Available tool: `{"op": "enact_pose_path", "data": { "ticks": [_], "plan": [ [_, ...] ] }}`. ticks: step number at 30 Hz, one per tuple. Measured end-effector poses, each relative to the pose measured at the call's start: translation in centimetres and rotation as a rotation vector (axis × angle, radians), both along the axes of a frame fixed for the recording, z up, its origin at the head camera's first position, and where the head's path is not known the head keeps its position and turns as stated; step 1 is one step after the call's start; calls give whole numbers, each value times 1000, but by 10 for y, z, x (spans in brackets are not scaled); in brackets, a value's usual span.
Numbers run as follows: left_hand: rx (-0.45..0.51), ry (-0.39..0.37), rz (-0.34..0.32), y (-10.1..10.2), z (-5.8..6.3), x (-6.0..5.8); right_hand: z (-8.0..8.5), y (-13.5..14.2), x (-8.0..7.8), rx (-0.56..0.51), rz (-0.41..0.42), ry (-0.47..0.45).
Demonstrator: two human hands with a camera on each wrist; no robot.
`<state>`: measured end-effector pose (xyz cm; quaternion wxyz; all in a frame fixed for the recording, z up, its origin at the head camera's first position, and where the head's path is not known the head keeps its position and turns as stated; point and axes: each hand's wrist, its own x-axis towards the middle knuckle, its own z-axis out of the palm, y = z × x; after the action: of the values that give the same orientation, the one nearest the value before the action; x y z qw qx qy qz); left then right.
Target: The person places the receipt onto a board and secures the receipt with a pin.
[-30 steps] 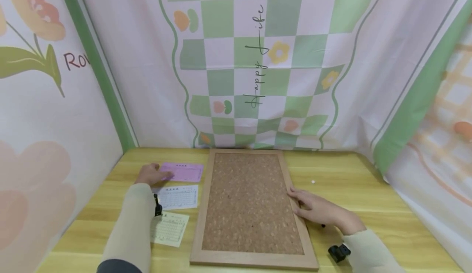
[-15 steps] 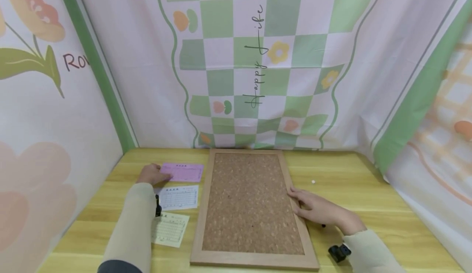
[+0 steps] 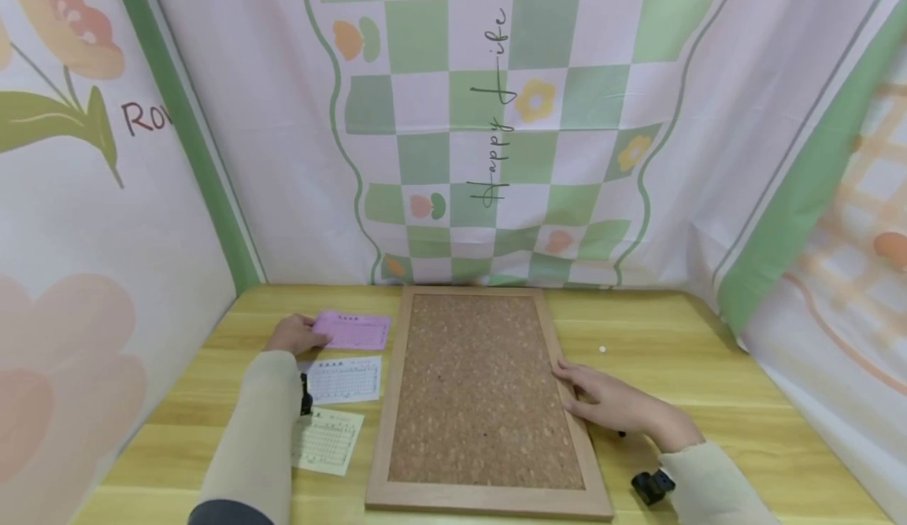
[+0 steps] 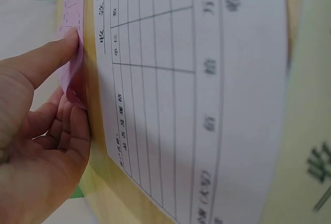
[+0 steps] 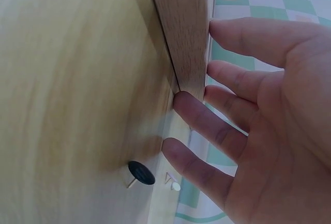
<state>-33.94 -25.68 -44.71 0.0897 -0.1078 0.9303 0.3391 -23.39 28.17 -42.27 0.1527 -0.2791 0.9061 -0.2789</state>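
Observation:
A pink printed receipt slip [image 3: 357, 333] lies at the back left of the table. My left hand [image 3: 294, 334] pinches its left edge; in the left wrist view the thumb is on top of the pink slip [image 4: 73, 74], fingers are beneath, and the corner curls up. A white receipt slip [image 3: 345, 380] and a pale yellow one [image 3: 329, 442] lie nearer, partly hidden by the left arm. A wood-framed cork board [image 3: 489, 391] lies flat in the middle. On its right frame edge rest the spread fingertips of my right hand [image 3: 609, 401].
To the board's right, on the table [image 3: 716, 367], are a black thumbtack [image 5: 141, 173] and a white thumbtack [image 5: 175, 185]. A patterned curtain [image 3: 496, 139] hangs behind the table's far edge, with more printed cloth on both sides.
My left thumb and fingers have drawn back to the pink slip's left edge, and that edge is now lifted and bent. My right hand and the board have stayed put.

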Motion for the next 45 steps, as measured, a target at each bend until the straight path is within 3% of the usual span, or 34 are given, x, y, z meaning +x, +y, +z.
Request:
{"op": "enact_pose_path", "data": {
  "ticks": [12, 21, 35, 45],
  "plan": [
    [-22, 14, 8, 8, 4, 3, -5, 1, -1, 2, 0, 23],
    [23, 20, -1, 7, 3, -1, -4, 1, -2, 8, 5, 20],
    [125, 43, 40, 1, 1, 1, -6, 2, -3, -1, 9, 17],
    [135, 18, 29, -3, 3, -3, -6, 3, -3, 0, 6, 31]
  ]
}}
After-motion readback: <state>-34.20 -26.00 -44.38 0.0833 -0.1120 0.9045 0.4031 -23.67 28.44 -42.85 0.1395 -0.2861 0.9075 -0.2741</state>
